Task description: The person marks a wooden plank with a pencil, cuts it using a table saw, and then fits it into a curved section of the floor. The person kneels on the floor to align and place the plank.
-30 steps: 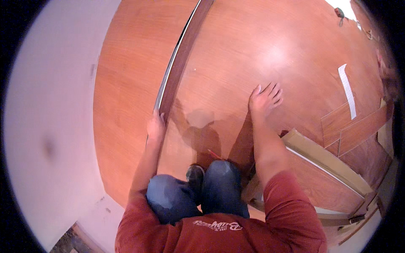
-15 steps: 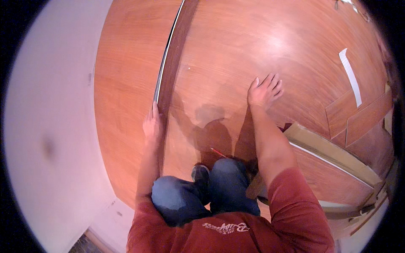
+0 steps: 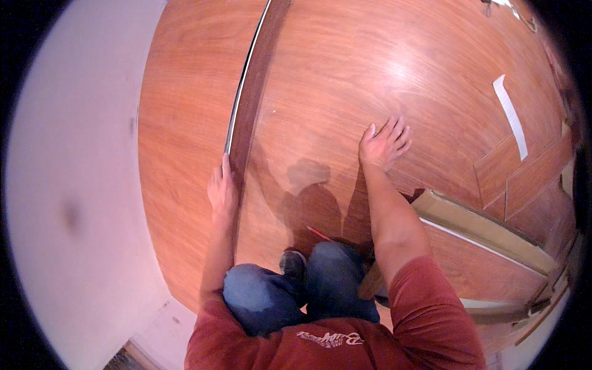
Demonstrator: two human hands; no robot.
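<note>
A long, narrow brown wood-look strip [image 3: 250, 132] with a shiny pale edge runs away from me over the wood-look floor. My left hand [image 3: 222, 190] is at the near part of its left edge, the index finger lying along the edge and the other fingers curled in. Part of the grip is hidden. My right hand [image 3: 385, 145] rests palm down on the wood-look floor [image 3: 327, 80] to the right, fingers spread, holding nothing. Between my arms, a slim red pencil-like stick [image 3: 319, 233] lies on the floor near my knees.
At the right, an opened cardboard box [image 3: 487, 228] holds wood-look planks [image 3: 475, 259]. Beyond it lie loose plank pieces [image 3: 536, 172] and a white paper strip [image 3: 510, 117]. A pale wall [image 3: 80, 154] borders the floor at left. A cable [image 3: 529, 23] lies at the far right.
My right hand has shifted slightly nearer to me and left, still flat on the floor. My left hand stays at the strip's edge. The view has moved a little.
</note>
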